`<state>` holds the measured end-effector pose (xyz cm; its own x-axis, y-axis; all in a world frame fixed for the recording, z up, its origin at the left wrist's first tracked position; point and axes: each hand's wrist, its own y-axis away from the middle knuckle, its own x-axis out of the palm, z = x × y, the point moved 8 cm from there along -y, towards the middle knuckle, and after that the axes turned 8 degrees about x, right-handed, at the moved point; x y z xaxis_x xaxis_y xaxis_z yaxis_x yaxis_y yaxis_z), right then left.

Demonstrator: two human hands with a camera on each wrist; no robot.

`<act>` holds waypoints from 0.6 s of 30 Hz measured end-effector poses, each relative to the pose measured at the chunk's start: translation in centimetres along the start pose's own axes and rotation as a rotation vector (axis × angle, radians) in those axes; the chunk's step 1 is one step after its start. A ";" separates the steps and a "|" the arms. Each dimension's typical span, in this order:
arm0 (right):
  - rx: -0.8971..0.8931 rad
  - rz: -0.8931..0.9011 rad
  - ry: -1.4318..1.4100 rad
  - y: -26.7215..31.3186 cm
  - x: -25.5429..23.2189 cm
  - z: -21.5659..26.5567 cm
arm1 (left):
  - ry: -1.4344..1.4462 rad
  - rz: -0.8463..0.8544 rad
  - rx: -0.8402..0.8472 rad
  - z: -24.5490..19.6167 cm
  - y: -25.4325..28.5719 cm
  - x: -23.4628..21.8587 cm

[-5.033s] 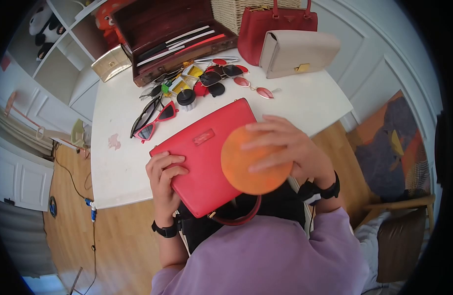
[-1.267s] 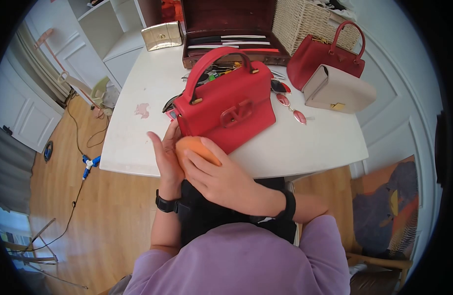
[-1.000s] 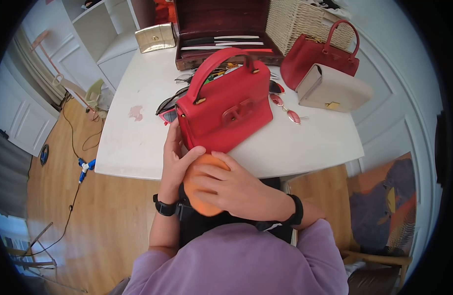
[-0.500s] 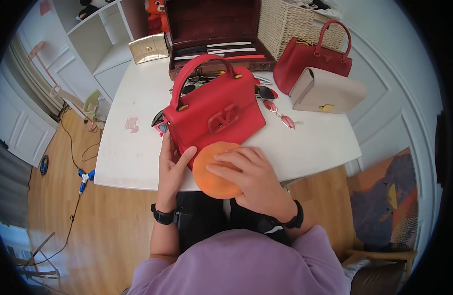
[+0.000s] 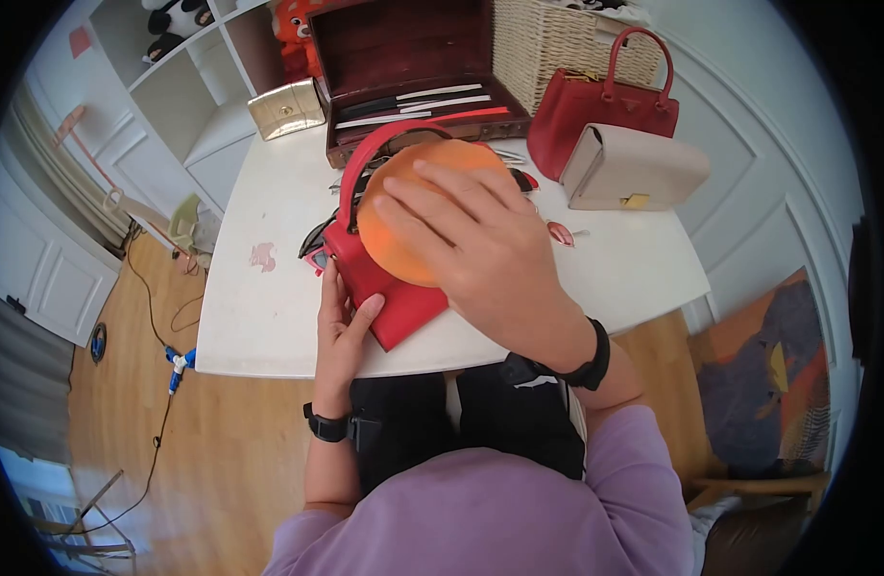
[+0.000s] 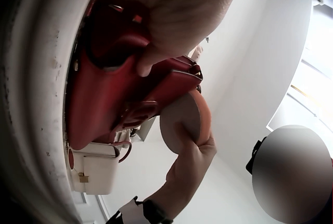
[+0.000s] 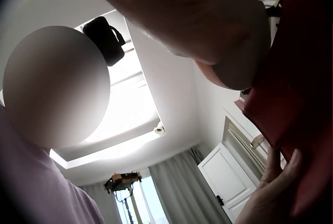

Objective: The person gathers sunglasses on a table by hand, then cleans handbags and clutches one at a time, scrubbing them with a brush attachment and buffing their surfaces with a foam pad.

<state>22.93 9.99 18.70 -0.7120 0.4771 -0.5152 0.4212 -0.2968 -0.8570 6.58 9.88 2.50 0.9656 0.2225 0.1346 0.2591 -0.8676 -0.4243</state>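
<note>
A red handbag (image 5: pixel 403 312) with a looped handle stands near the table's front edge. At its lower left side my left hand (image 5: pixel 338 346) grips it, thumb on the front. My right hand (image 5: pixel 499 254) holds an orange round pad (image 5: pixel 389 235) over the bag's upper part, hiding much of its front from the head view. The left wrist view shows the pad (image 6: pixel 179 120) beside the bag (image 6: pixel 99 99), a grey face showing and the right thumb against it. Whether the pad touches the bag, I cannot tell.
Behind the bag, an open brown case (image 5: pixel 408 48) and eyewear lie on the white table (image 5: pixel 259 326). A gold purse (image 5: pixel 287 108) stands at the back left; a dark red handbag (image 5: pixel 595 120) and a beige bag (image 5: pixel 639 168) are on the right, near a wicker basket (image 5: pixel 523 48).
Within the last half second my right hand has carried the orange pad from the bag's lower front up over its upper part. My left hand has stayed at the bag's lower left side.
</note>
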 end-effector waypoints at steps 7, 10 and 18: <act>0.106 0.196 -0.047 1.9 0.2 -0.7 | -0.048 0.032 0.010 0.0 0.2 0.1; 0.177 0.235 -0.113 4.3 -0.1 -0.5 | -0.047 0.023 0.024 -0.2 0.1 0.1; 0.223 0.517 -0.154 10.7 2.2 0.4 | -0.030 0.006 0.015 -0.1 0.1 0.0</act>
<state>25.66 7.57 8.44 -0.5258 0.1031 -0.8443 0.6191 -0.6343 -0.4630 6.65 9.79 2.52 0.9673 0.2310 0.1051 0.2536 -0.8623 -0.4383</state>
